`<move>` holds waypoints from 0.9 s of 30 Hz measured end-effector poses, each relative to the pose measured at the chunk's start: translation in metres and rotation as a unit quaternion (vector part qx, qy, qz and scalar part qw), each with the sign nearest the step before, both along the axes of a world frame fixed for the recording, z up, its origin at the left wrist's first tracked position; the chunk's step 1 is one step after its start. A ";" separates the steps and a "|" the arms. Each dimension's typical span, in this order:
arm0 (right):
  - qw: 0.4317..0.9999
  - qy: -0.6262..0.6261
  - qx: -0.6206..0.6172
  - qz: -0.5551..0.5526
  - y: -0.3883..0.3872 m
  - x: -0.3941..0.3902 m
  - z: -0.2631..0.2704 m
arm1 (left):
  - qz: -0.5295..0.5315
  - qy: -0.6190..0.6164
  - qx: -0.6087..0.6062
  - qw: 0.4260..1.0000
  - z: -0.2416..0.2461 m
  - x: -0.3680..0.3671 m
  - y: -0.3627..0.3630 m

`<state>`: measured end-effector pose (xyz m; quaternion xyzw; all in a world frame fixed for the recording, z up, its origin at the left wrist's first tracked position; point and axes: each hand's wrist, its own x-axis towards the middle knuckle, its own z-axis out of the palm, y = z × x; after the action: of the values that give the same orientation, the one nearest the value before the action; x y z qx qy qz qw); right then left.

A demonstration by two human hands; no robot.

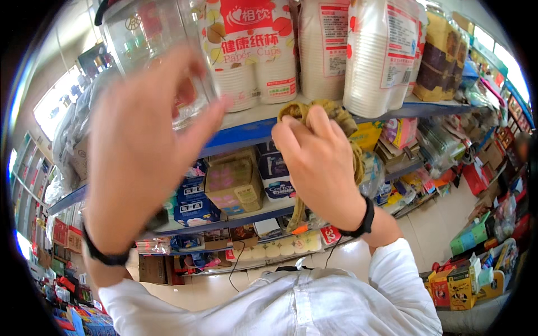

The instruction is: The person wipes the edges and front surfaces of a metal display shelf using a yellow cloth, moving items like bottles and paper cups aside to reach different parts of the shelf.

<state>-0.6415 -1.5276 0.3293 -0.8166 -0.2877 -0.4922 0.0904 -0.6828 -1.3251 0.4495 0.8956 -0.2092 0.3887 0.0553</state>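
Note:
My right hand (317,161) grips a yellow-brown cloth (294,111) at the blue front edge of the upper shelf (243,136); a tail of the cloth hangs below the hand. My left hand (143,138), blurred, is raised with its fingers bent beside a clear plastic container (155,31) with a dark handle. Whether its fingers touch the container cannot be told. Behind the hands stand wrapped paper cups (252,50). To their right are more sleeves of stacked cups (321,54) and a clear-wrapped sleeve with a label (378,59).
Brown and gold packages (441,59) stand at the upper shelf's right end. A lower shelf holds a cardboard box (233,185) and blue packs (195,210). Grey plastic wrapping (80,113) bulges at the left. Boxes (458,285) crowd the lower right, beside the tiled floor (437,222).

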 end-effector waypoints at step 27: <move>0.993 0.076 -0.091 -0.030 0.045 0.011 0.039 | -0.068 -0.187 -0.045 0.979 -0.133 0.044 0.076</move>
<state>-0.6301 -1.4823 0.3686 -0.8645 -0.2994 -0.4030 0.0226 -0.6389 -1.2492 0.3163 0.7875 -0.2588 0.5535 0.0814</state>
